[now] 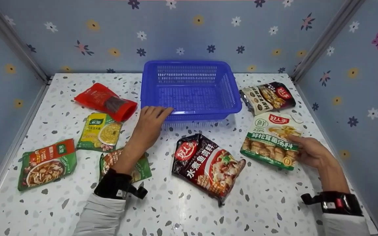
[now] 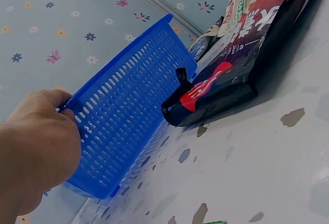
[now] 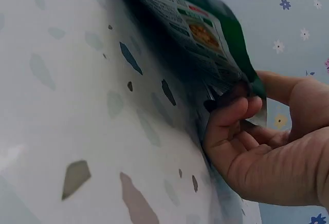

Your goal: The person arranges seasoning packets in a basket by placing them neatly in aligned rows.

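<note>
My left hand (image 1: 150, 127) grips the front left rim of a blue plastic basket (image 1: 195, 114); in the left wrist view its thumb and fingers close over the rim. On the right, my right hand (image 1: 314, 153) pinches the right edge of a green and white soup seasoning packet (image 1: 267, 144). In the right wrist view the packet's printed back (image 3: 205, 34) tilts up off the table, thumb on one side and curled fingers on the other. A black and red fish seasoning packet (image 1: 208, 165) lies in front of the basket.
Behind the held packet lies a dark and beige seasoning packet (image 1: 269, 96). Left of the basket are a red pouch (image 1: 107, 101), a yellow soup packet (image 1: 99, 132) and a red-green packet (image 1: 49, 164). Another green packet (image 1: 143, 168) sits partly under my left forearm. Patterned walls enclose the table.
</note>
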Motion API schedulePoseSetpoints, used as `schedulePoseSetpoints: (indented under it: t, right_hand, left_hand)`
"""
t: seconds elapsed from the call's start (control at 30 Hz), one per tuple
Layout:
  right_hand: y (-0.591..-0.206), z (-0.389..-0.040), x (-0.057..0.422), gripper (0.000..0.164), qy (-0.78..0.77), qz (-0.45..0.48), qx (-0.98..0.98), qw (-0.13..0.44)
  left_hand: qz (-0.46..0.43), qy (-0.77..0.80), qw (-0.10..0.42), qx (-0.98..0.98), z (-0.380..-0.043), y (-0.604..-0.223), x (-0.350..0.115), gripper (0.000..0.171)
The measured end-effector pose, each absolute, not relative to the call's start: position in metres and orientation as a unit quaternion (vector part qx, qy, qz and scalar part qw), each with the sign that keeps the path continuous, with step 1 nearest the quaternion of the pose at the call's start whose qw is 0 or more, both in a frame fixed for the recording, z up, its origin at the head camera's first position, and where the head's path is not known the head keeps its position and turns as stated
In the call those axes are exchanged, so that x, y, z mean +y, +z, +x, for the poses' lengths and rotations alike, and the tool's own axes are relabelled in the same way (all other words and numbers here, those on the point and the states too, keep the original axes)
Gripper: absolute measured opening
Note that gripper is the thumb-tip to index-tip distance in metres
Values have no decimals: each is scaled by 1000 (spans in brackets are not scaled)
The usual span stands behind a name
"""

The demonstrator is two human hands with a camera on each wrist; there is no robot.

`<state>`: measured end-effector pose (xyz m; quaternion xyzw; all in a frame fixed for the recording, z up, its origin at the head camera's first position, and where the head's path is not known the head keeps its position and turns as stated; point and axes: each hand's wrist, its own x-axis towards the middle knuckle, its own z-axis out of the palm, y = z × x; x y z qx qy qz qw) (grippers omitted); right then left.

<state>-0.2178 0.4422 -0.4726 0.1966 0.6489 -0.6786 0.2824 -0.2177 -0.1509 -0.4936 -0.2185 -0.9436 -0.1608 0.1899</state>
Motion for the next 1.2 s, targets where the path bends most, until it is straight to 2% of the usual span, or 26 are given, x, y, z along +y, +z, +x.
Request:
schedulePoseSetpoints:
  t: [0.13,0.33,0.63,1.07,1.2]
  right_hand:
    - [-477,-220,436,26,-683,179,643,297]
    - [-477,-220,431,21,-688,166,644,288]
    - [-471,-221,422,14,-736,180,592,274]
    - [-476,-227,413,21,-767,216,538,275]
    - [-477,-226,413,18,-757,212,558,266]
  left_hand:
    - [-219,-163,189,-943,-218,-493,-151,63]
    - [-220,-164,182,-944,-218,-492,-151,65]
    - [-224,-160,209,-938,-218,-494,-152,63]
    - [-222,-164,185,-943,-217,-492,-150,64]
    - [-219,-166,181,-944,-217,-491,-150,63]
